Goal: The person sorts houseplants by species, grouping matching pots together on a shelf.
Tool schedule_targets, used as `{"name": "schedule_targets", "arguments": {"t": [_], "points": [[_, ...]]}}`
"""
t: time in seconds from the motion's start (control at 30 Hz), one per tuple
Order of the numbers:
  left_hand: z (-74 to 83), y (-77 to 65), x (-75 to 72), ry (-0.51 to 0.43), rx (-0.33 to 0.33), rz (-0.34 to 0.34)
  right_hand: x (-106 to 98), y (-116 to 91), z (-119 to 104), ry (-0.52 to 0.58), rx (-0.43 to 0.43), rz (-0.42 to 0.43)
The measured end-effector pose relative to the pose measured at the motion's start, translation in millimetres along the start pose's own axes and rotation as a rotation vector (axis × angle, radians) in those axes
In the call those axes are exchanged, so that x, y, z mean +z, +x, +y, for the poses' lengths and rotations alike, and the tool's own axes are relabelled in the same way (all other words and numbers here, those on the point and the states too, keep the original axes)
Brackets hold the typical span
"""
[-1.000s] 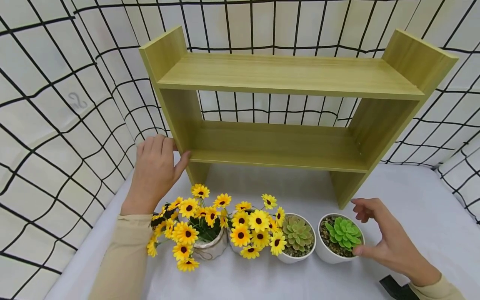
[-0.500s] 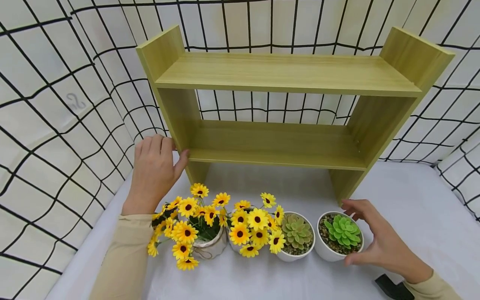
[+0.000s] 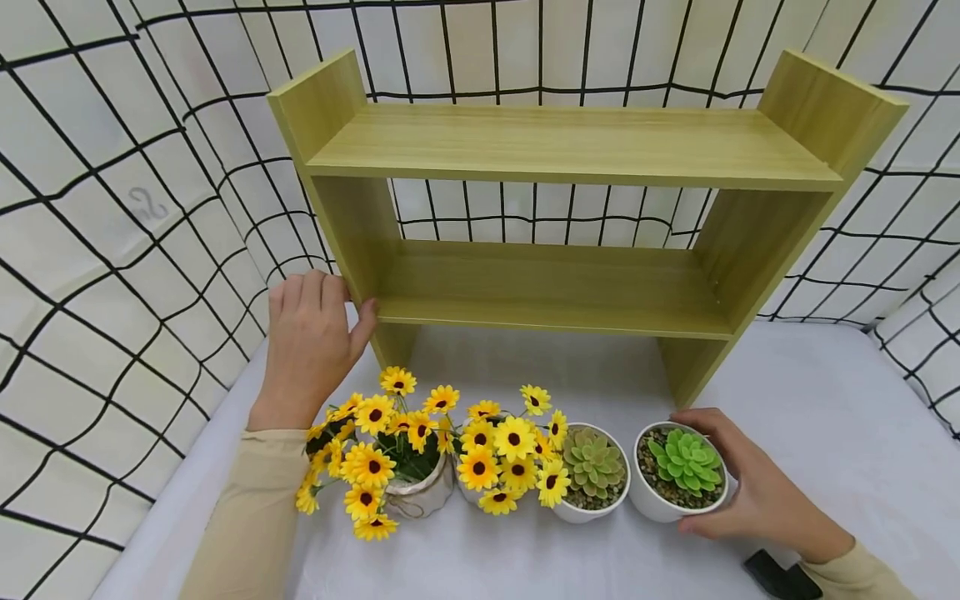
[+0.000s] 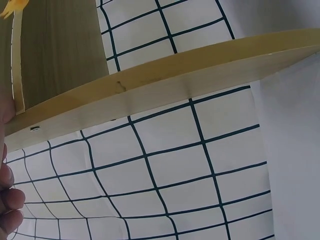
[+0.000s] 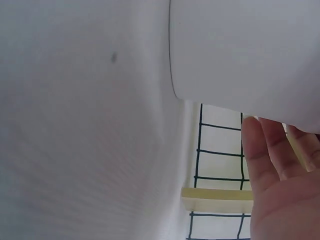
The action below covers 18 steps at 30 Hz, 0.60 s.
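A light wooden two-tier shelf [image 3: 577,287] stands on the white cloth. My left hand [image 3: 306,354] grips its left side panel, thumb at the front edge; in the left wrist view, curled fingers [image 4: 11,200] show beside the panel [image 4: 165,75]. At the right end of a row of pots, my right hand [image 3: 768,492] holds a bright green succulent [image 3: 686,463] in a white pot [image 3: 663,507], thumb at the near side and fingers round the far side. The right wrist view has the pot's wall [image 5: 245,50] large, with fingertips against it.
Left of the held pot stand a paler succulent [image 3: 595,465] in a white pot and two pots of yellow flowers [image 3: 516,437] [image 3: 371,464]. Black wire mesh [image 3: 150,250] surrounds the table on the left, back and right. A black strap [image 3: 780,575] is at the right wrist.
My right hand has moved left and closed round the green succulent's pot, which stands where it was. The left hand has stayed on the shelf. The view has shifted slightly.
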<state>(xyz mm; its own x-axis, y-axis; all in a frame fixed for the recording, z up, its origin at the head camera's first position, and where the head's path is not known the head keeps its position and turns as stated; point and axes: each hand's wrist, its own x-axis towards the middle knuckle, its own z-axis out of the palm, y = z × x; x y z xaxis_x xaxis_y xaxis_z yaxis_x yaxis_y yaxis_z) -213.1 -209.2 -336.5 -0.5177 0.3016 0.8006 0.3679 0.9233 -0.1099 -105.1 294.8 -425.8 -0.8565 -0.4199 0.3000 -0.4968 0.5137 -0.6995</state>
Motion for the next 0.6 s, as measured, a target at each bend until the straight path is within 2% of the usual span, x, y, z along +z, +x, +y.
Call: {"name": "schedule_targets", "arguments": {"t": [0.23, 0.4, 0.6], "points": [[-0.9, -0.8, 1.0, -0.008, -0.015, -0.051, 0, -1, 8, 0.129, -0.032, -0.016], [-0.9, -1.2, 3.2, -0.026, -0.006, -0.016, 1, -3, 13, 0.220, 0.021, -0.037], [-0.6, -1.1, 3.6, -0.036, -0.010, 0.000, 2, -3, 13, 0.225, 0.053, -0.026]]}}
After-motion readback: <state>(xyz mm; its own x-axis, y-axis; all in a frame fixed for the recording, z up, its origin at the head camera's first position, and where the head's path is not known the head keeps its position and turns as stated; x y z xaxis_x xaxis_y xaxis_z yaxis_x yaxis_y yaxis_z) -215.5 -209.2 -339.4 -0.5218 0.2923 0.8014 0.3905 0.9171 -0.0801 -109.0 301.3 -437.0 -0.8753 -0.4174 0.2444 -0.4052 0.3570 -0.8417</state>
